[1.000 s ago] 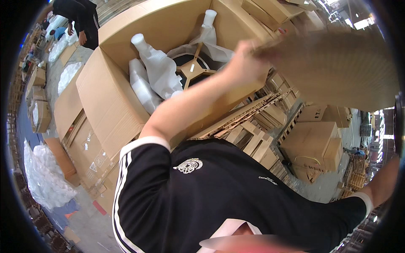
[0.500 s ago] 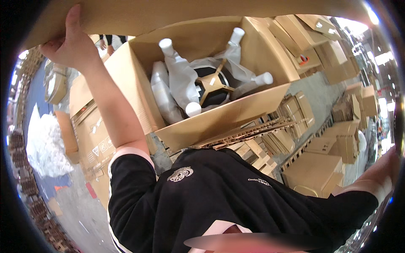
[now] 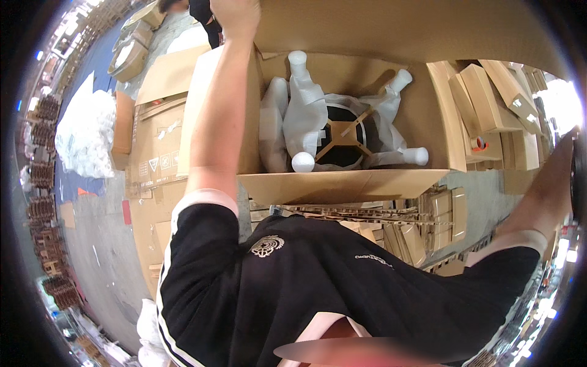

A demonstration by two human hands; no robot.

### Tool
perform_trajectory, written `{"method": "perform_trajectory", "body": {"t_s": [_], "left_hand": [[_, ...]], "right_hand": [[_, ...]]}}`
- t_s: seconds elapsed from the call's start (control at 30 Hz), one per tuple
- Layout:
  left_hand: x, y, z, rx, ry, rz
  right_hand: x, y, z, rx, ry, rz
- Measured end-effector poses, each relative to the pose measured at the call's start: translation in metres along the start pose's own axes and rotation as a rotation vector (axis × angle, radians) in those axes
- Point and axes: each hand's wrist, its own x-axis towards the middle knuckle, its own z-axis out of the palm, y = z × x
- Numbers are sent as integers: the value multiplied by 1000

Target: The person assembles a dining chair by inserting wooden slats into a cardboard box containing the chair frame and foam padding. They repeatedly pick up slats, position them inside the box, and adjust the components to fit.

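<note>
At the top edge my left hand (image 3: 238, 17) is closed at the left end of a big brown cardboard sheet (image 3: 391, 27); its fingertips are cut off by the picture. My right forearm (image 3: 541, 183) stretches out to the right rim, and the hand itself is out of sight. In front of me stands an open carton (image 3: 342, 186). Inside it lies what looks like an upturned piece of furniture, its legs wrapped in white foam (image 3: 304, 107) with white end caps (image 3: 416, 156). A tan cardboard cross (image 3: 343, 133) rests over its dark round centre.
Flattened cartons (image 3: 153, 140) lean at the left, beside a heap of white packing stuff (image 3: 85, 137). Stacked cartons (image 3: 489, 98) stand at the right, with an orange tape roll (image 3: 479, 144) among them. Another person (image 3: 205, 18) is partly visible at the top left.
My left hand has moved right and upward, along with the left end of the cardboard sheet. My view has shifted, so the open carton sits farther right and looks straighter.
</note>
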Motion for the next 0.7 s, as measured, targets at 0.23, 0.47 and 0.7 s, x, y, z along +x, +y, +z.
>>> {"method": "perform_trajectory", "body": {"t_s": [0.23,0.47,0.7], "left_hand": [[-157,-87,-127,1333,-840,-634],[-210,-138,-165,1285,-908,-588],[-213,-98,-159,864,-847,-80]], "right_hand": [[157,-182,150,-264,-258,-148],[-5,-287,307,911,-466,-267],[-351,-151,266,827,397,1094]]}}
